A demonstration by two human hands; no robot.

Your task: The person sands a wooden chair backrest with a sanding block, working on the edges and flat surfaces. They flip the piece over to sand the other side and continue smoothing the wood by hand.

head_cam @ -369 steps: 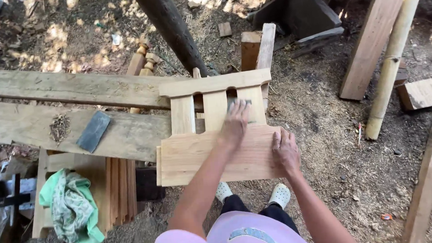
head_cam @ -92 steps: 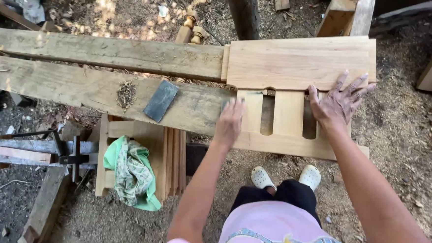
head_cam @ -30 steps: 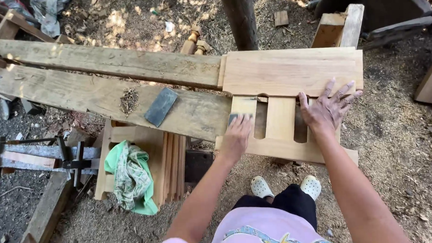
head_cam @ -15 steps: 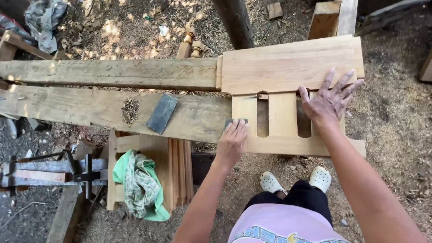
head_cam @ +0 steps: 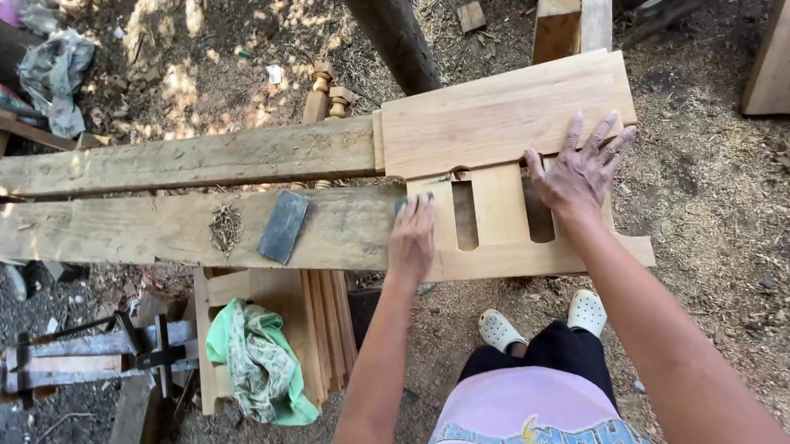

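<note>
Pressing flat, the left hand (head_cam: 414, 234) rubs a gray pad on the slatted wooden panel (head_cam: 507, 126). Just beside it, the right hand (head_cam: 577, 172) lies there, fingers spread.

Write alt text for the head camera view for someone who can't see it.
Seen from above, a person's left hand and spread right hand press on a pale slatted wooden panel laid across two weathered planks. A flat grey block lies on the nearer plank.
</note>
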